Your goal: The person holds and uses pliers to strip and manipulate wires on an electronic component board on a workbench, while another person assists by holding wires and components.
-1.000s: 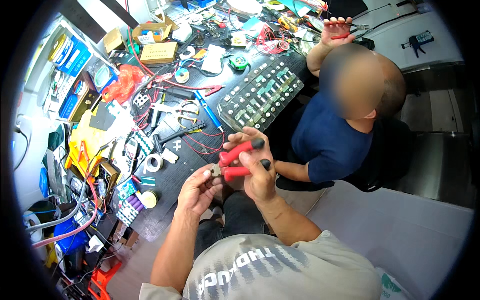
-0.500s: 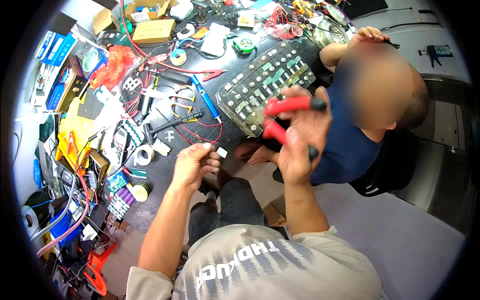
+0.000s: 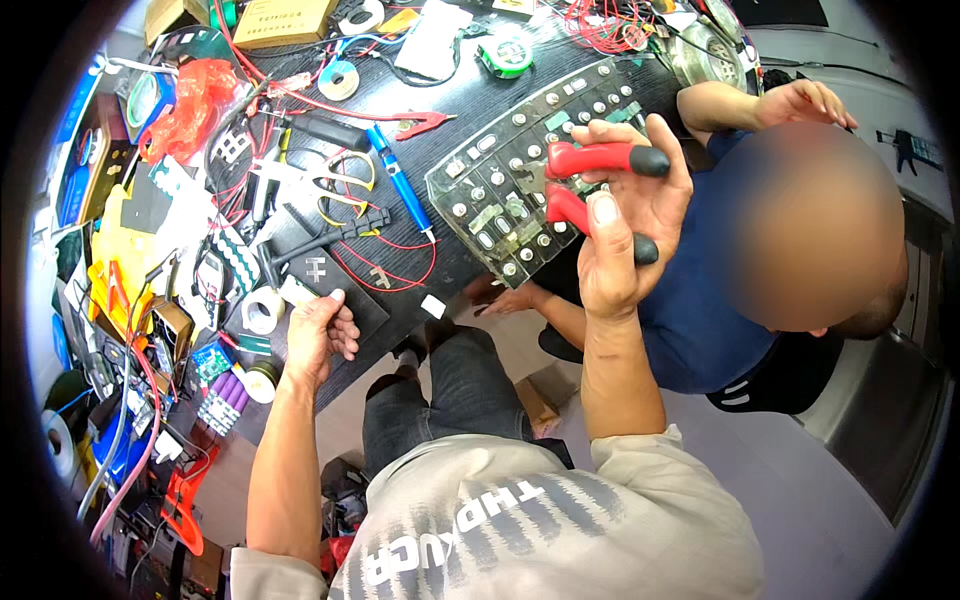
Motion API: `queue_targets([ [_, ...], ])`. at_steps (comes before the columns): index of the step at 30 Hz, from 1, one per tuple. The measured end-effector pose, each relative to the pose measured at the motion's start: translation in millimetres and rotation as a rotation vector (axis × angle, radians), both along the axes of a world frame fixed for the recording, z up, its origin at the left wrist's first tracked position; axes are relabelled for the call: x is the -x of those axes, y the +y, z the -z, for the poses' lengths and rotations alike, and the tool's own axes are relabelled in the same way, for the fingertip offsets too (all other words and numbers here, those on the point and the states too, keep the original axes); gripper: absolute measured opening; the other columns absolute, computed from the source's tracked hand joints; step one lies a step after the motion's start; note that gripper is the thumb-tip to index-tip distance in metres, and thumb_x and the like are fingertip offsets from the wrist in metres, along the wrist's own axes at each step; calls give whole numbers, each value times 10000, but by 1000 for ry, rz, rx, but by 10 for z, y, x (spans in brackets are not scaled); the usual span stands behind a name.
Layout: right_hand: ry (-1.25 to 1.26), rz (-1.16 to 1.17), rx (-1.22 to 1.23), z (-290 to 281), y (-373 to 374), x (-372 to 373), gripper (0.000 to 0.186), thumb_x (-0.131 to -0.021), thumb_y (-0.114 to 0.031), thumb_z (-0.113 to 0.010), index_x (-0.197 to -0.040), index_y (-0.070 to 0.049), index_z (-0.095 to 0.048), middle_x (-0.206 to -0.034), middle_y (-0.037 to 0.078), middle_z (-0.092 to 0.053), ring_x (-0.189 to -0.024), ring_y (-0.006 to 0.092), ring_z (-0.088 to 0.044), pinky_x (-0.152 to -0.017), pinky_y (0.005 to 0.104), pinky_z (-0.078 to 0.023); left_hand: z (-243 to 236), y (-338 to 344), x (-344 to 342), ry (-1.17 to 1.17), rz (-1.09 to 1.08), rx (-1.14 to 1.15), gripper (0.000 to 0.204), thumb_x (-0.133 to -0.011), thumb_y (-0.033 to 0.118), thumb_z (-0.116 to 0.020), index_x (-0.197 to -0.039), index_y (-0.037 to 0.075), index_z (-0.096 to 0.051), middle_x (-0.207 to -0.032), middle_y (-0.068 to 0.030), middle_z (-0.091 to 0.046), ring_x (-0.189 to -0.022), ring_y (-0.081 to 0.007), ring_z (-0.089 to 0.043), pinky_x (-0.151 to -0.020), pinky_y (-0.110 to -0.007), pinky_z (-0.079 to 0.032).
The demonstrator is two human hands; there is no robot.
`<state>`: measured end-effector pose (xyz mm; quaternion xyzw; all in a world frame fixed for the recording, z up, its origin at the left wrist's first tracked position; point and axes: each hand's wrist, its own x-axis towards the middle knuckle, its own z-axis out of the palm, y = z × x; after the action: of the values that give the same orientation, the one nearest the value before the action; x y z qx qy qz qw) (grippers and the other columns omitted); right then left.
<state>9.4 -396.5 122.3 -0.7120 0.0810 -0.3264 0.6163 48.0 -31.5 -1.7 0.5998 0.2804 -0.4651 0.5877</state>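
My right hand [image 3: 640, 225] is raised, gripping pliers by their red handles [image 3: 592, 158] with black ends; the thumb lies over the lower handle. The jaws are hard to make out against the panel behind. Beneath them lies a dark panel [image 3: 490, 185] with rows of round metal studs. My left hand [image 3: 322, 335] is over the table's near edge, thumb and fingers curled together; anything inside is hidden. Beside its thumb are a small white block [image 3: 297, 290] and a white tape roll [image 3: 263, 310]. A small white piece [image 3: 433, 306] is apart from it, by the table's edge.
Another person [image 3: 700, 300] in dark blue sits at the right, close to my right hand. A blue pen-shaped tool [image 3: 400, 180], a black hammer [image 3: 330, 238], a red clip [image 3: 428, 123] and a green tape measure [image 3: 505, 55] lie on the table [image 3: 465, 262]. Dense clutter fills the left.
My left hand has moved left, away from the small white piece that was at its fingertips. The right hand still holds the pliers, slightly higher in view. The view itself has shifted.
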Motion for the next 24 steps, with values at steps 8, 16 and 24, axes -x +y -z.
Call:
queue_targets([
  [8,-27,15,-26,25,-15,-136,669,-988,-84,-598,-1593,37,-339,-1341,279,-598,-1234,349,-645,-1088,529,-545,-17,-15,-31,12,5,-1,376,-1057,320,-702,-817,31,-681,-655,-134,-711,-459,-195,-666,-377,-283,-508],
  [16,19,31,-3,-8,-50,-238,603,-1032,-140,-630,-1551,53,-390,-1270,259,-644,-1172,323,-668,-1082,508,-544,-25,-8,-34,17,10,-8,381,-1053,320,-701,-801,34,-680,-650,-132,-711,-459,-197,-672,-372,-278,-502],
  [24,30,-5,25,-31,-115,-357,535,-1060,-151,-629,-1511,70,-443,-1223,243,-680,-1128,304,-698,-1034,463,-573,-15,-16,-30,18,19,-28,406,-1053,348,-695,-770,59,-659,-625,-114,-684,-442,-199,-649,-366,-297,-491],
])
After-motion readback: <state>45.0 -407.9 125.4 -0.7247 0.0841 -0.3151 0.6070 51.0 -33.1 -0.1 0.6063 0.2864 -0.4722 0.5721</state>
